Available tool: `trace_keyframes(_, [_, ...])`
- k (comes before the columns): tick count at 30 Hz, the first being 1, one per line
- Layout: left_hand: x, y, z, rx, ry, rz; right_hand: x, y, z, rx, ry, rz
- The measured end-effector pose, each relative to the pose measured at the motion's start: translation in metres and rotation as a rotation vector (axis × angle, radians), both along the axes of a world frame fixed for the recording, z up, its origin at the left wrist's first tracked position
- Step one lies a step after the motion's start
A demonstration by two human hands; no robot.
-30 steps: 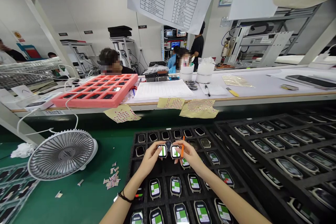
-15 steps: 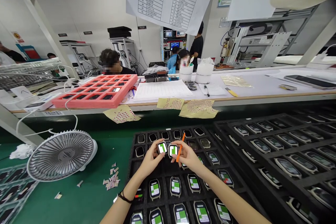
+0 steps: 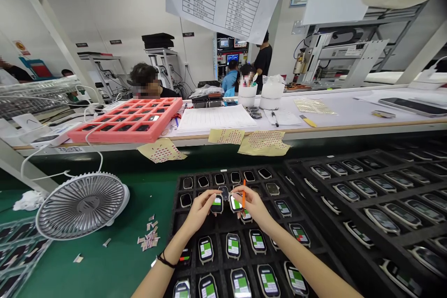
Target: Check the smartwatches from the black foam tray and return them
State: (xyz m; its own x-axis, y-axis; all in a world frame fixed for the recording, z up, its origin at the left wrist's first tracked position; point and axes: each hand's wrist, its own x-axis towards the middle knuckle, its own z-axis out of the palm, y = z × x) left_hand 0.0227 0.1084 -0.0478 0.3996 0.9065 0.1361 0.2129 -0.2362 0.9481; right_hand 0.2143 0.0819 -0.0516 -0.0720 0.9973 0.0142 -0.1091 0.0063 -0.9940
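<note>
Watches (image 3: pixel 217 205) are pinched in the left hand (image 3: pixel 200 208) and right hand (image 3: pixel 253 202), one each, over the black tray (image 3: pixel 220 247); the orange stick (image 3: pixel 244 192) has swung upright and fingers (image 3: pixel 239 189) now partly hide both screens (image 3: pixel 236 203), apparently touching them.

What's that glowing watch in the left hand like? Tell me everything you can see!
The watch is a small rounded rectangle with no strap in view. Its lit screen shows green and white patches inside a dark border, but finer details are too small to tell. The left hand holds it by one side, screen towards the camera, above the black tray and beside another watch. Its back is hidden.
</note>
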Motion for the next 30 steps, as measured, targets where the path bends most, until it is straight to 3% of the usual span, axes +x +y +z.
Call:
trace_keyframes(13, [0.0006, 0.0020, -0.0029, -0.034, -0.059, -0.038, 0.0016, 0.0001, -0.0002, 0.018, -0.039, 0.008])
trace_keyframes(21, [-0.0002, 0.0026, -0.0064, -0.032, -0.078, -0.034, 0.0004, 0.0008, -0.0059, 0.081, -0.019, 0.102])
trace_keyframes(30, [-0.0004, 0.0028, -0.0065, -0.025, -0.058, -0.034, 0.0004, 0.0004, 0.0003, 0.077, 0.060, 0.107])
